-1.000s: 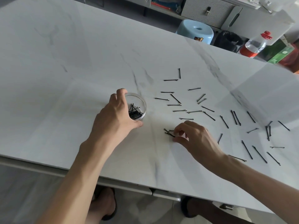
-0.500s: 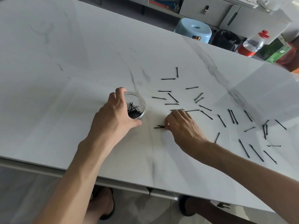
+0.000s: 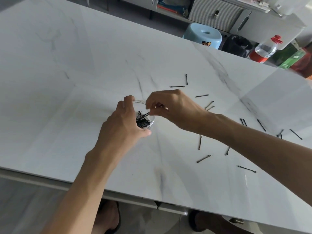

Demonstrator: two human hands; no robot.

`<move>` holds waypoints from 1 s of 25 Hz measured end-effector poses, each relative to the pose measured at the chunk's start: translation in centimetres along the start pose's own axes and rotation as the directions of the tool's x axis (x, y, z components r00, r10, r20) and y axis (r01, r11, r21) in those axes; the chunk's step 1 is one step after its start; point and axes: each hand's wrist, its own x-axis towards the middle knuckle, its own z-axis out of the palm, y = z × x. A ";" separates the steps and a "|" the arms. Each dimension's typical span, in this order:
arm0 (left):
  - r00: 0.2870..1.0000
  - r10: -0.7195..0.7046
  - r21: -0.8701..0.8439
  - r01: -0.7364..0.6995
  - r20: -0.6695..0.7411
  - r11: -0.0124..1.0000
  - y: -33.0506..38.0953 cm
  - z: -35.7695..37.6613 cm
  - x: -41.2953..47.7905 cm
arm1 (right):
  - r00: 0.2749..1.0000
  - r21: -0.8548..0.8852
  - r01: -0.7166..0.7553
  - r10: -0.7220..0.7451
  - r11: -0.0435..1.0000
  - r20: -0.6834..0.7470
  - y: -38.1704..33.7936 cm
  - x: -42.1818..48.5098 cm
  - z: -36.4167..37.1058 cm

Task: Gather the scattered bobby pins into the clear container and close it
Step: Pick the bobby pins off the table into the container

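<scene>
A small round clear container (image 3: pixel 151 117) stands open on the white marble table (image 3: pixel 84 98), with several black bobby pins (image 3: pixel 143 121) heaped inside. My left hand (image 3: pixel 121 125) grips its left side, thumb at the near rim and fingers over the far rim. My right hand (image 3: pixel 172 108) hovers just above the container's right edge and pinches a bobby pin (image 3: pixel 147 114) whose tip points down into the container. Several more bobby pins (image 3: pixel 200 142) lie scattered on the table to the right. No lid is in view.
Beyond the table's far edge stand a light blue stool (image 3: pixel 204 37), a black bag (image 3: pixel 238 45) and a clear bottle with a red cap (image 3: pixel 265 49). The near table edge runs across the bottom, with feet below it.
My right hand lifted from the table with pinched pins and moved left and up to above the container. My left hand kept its hold on the container.
</scene>
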 end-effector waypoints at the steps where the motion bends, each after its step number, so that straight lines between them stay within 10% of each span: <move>1: 1.000 -0.004 -0.004 0.004 0.002 1.000 0.0 -0.1 0.1 | 1.000 0.015 0.014 -0.013 1.000 -0.020 0.2 0.3 0.1; 4: 1.000 -0.021 -0.004 0.021 0.016 1.000 -0.1 -0.3 0.3 | 0.964 0.073 -0.203 0.213 0.976 -0.162 3.1 1.1 -0.9; 9: 1.000 -0.026 0.026 0.026 0.017 0.999 0.2 -0.2 0.3 | 0.825 -0.172 -0.556 0.565 0.813 0.008 8.9 0.7 -0.6; 14: 1.000 -0.019 0.034 0.018 0.012 0.999 0.1 -0.2 0.4 | 0.855 -0.116 -0.517 0.506 0.848 -0.115 9.6 1.8 1.6; 21: 1.000 -0.027 0.045 0.026 0.002 0.999 0.3 -0.1 0.4 | 0.984 -0.530 -0.158 0.177 0.833 -0.015 10.3 1.7 2.2; 25: 0.999 -0.032 0.053 0.031 0.005 0.998 0.4 -0.1 0.4 | 0.926 -0.298 -0.357 0.293 0.885 -0.239 11.8 2.9 0.5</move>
